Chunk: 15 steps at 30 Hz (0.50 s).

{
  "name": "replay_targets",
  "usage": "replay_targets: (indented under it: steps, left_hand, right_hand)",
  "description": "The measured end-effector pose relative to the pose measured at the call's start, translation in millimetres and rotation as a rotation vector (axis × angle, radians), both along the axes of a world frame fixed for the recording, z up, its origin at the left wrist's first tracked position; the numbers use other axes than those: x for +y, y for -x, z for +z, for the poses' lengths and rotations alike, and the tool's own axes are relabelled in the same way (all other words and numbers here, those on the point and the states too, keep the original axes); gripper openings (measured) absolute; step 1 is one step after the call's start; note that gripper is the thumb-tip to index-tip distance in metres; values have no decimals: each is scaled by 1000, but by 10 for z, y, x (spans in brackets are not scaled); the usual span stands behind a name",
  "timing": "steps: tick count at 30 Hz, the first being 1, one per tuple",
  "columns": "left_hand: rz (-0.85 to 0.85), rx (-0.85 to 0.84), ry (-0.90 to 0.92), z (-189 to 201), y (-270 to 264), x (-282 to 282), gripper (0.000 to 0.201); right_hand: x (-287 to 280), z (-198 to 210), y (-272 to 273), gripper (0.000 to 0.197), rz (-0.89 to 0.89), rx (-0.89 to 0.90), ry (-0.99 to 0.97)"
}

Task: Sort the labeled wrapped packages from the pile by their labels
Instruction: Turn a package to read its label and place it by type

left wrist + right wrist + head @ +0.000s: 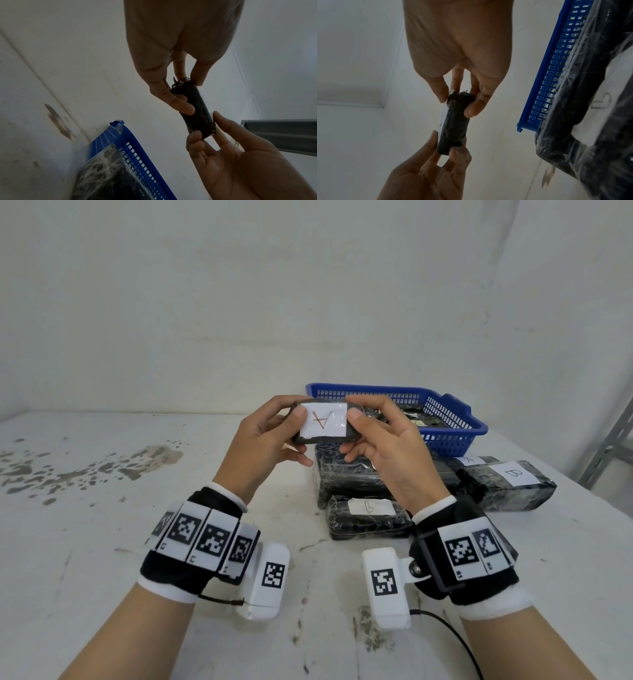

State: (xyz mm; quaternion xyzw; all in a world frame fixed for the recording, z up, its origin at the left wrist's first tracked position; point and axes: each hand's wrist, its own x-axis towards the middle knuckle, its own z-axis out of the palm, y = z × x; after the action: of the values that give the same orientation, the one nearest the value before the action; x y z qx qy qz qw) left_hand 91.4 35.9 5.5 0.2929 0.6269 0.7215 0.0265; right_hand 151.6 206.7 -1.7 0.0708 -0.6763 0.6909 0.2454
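Fingers and thumbs of my left hand [265,436] and right hand [380,440] pinch the two ends of a small black wrapped package [323,422], held up over the table [102,542] in front of the blue basket [455,419], its white label [323,419] turned toward me and reading A. I judge this is the label-checking step; next it should go with the other A package [471,462] lying beside the B package [513,482], well apart from the L package [368,517], which calls for one hand letting go.

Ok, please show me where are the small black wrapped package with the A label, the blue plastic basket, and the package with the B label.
Small black wrapped package with A label [323,424], head view, on its white label.
Blue plastic basket [455,419], head view, on its right wall.
Black wrapped package with B label [515,473], head view, on its label.
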Motion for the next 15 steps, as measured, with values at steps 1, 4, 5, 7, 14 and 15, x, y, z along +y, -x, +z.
replay_targets:
  steps: [1,4,5,7,14,15]
  left_hand:
    - [4,4,2,-2,-4,4,22]
    - [18,23,11,-11,-7,13,21]
    - [26,34,16,-13,-8,16,22]
    - [29,47,27,-21,-13,23,23]
    - [41,68,52,-36,-18,30,28]
    - [50,80,57,-34,-19,24,27]
  right_hand:
    - [-5,3,-2,13,-2,-3,5]
    - [-21,9,-9,8,-8,-6,5]
    - [-25,11,-12,7,-18,-4,-2]
    - [-33,10,-16,7,-44,-2,-20]
    - [-30,-4,-26,22,-24,9,-73]
    - [-32,-3,-33,26,-15,10,-92]
